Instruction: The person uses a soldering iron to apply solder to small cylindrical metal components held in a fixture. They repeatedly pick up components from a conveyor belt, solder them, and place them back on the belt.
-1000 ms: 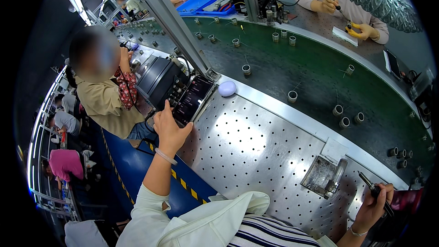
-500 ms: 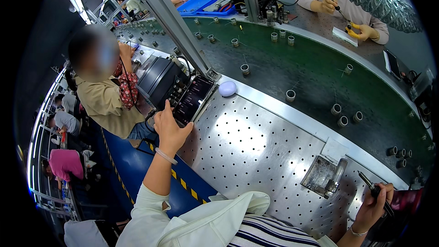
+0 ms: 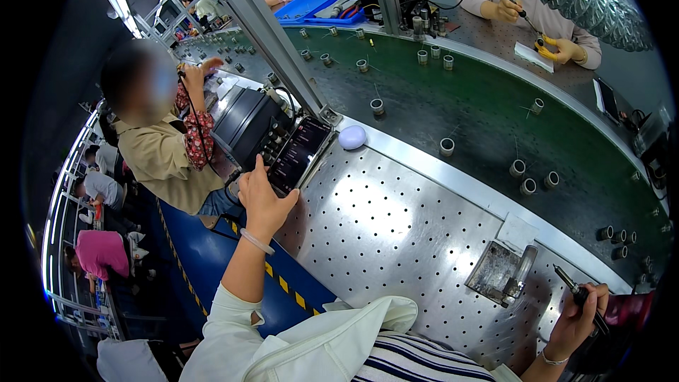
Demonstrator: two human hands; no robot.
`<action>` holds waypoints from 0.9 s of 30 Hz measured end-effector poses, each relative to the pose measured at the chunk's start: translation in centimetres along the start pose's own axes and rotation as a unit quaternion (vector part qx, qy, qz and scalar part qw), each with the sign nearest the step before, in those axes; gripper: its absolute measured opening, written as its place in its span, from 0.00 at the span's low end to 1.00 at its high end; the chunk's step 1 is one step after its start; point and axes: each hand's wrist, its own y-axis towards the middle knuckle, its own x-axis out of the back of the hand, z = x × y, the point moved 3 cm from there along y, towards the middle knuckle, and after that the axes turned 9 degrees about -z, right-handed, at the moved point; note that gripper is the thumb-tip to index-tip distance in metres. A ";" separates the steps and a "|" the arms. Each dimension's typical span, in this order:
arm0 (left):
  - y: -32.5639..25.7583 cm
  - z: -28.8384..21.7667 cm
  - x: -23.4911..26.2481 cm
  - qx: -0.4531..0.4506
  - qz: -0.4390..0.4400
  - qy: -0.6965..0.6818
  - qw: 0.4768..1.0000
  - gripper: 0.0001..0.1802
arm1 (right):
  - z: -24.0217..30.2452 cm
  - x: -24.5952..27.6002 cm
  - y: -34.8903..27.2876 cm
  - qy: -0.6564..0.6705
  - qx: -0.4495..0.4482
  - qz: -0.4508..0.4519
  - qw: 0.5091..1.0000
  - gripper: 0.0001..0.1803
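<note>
My left hand (image 3: pixel 263 198) is at the lower left edge of a phone (image 3: pixel 303 159) with a dark lit screen. Its index finger is stretched out and its thumb is spread against the phone's near corner; nothing is gripped. At the lower right, my right hand (image 3: pixel 583 315) closes around the dark handle of a soldering iron (image 3: pixel 571 284), whose tip points up and left. Beside the iron, a metal fixture (image 3: pixel 498 272) with a round bar lies on the perforated metal worktop (image 3: pixel 396 240).
A lilac oval case (image 3: pixel 351 137) sits by the phone. Behind the worktop runs a green conveyor belt (image 3: pixel 424 117) with several small metal cylinders. A dark box-shaped station (image 3: pixel 247 126) and a metal post (image 3: pixel 272 35) stand at left. Co-workers (image 3: pixel 159 163) work at left and across the belt.
The cylinders on the belt have shifted slightly left. The co-worker at left has raised and opened a hand. My own hands stay in place.
</note>
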 end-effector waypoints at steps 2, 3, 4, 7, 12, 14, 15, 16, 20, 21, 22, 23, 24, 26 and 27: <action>0.0 0.0 0.0 0.001 0.000 0.001 1.000 0.53 | 0.0 0.1 0.0 0.001 -0.001 0.002 1.000 0.08; 0.0 -0.1 0.0 0.001 0.001 0.001 1.000 0.53 | 0.0 0.1 0.0 0.001 -0.002 0.002 1.000 0.08; 0.0 -0.1 0.0 0.002 0.001 0.002 1.000 0.52 | 0.0 0.1 0.0 0.001 -0.002 0.003 1.000 0.08; 0.0 0.0 -0.1 0.006 0.003 0.005 1.000 0.52 | 0.0 0.2 0.0 -0.007 -0.006 0.004 1.000 0.08; 0.0 0.1 -0.1 0.008 0.005 0.006 1.000 0.52 | -0.1 0.5 0.1 -0.010 -0.007 0.009 1.000 0.08; 0.0 0.0 -0.1 0.008 0.006 0.005 1.000 0.52 | -0.1 0.3 0.1 -0.005 -0.005 0.007 1.000 0.08; 0.0 0.0 -0.1 0.008 0.006 0.004 1.000 0.53 | -0.1 0.3 0.1 -0.003 -0.006 0.009 1.000 0.08; 0.0 0.0 -0.1 0.008 0.006 0.003 1.000 0.53 | -0.1 0.3 0.1 -0.001 -0.007 0.010 1.000 0.08; 0.0 0.1 -0.1 0.008 0.006 -0.001 1.000 0.53 | -0.1 0.4 0.1 -0.001 -0.008 0.012 1.000 0.08; 0.0 0.0 -0.1 0.008 0.006 -0.002 1.000 0.53 | -0.1 0.4 0.1 -0.002 -0.008 0.014 1.000 0.08; 0.0 0.0 -0.1 0.009 0.007 -0.002 1.000 0.53 | -0.1 0.4 0.1 -0.003 -0.008 0.017 1.000 0.08; 0.0 0.0 0.0 0.010 0.007 -0.003 1.000 0.53 | -0.1 0.4 0.1 -0.004 -0.007 0.019 1.000 0.08; 0.0 0.0 0.0 0.011 0.008 -0.003 1.000 0.53 | -0.1 0.4 0.1 -0.004 -0.007 0.018 1.000 0.08; 0.0 0.0 0.0 0.011 0.008 -0.004 1.000 0.53 | -0.1 0.4 0.1 -0.004 -0.007 0.017 1.000 0.08; 0.0 0.0 0.0 0.010 0.007 -0.004 1.000 0.53 | -0.1 0.4 0.1 -0.003 -0.009 0.017 1.000 0.08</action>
